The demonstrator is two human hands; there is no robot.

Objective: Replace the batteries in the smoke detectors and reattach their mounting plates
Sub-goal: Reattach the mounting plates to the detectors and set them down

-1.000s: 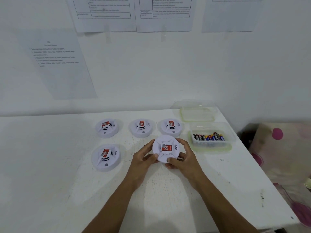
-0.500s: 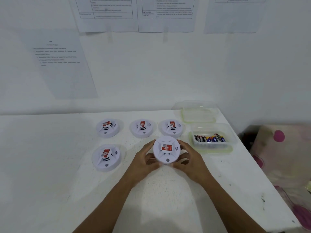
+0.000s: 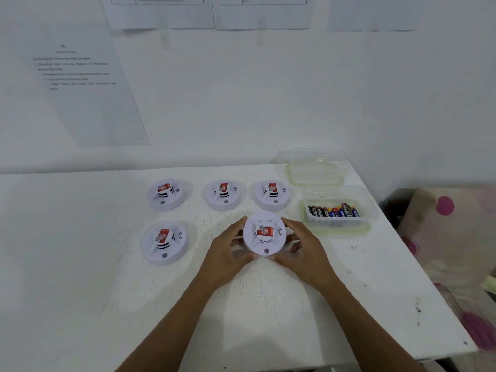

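A round white smoke detector [image 3: 264, 234] with a red label is lifted a little off the white table [image 3: 80, 264], its face turned toward me. My left hand [image 3: 228, 253] grips its left rim and my right hand [image 3: 303, 251] grips its right rim. Several more detectors lie face up on the table: three in a back row [image 3: 165, 194], [image 3: 224, 196], [image 3: 271, 195] and one at front left [image 3: 163, 242]. A clear tub [image 3: 338, 208] to the right holds several batteries.
An empty clear container [image 3: 315, 167] stands behind the battery tub, near the wall. The table's right edge runs close past both tubs. A pink spotted fabric [image 3: 453, 237] lies beyond that edge. Printed sheets hang on the wall.
Both hands have kept hold of the detector, raising it slightly and tipping its face up toward me. The camera view has tilted downward.
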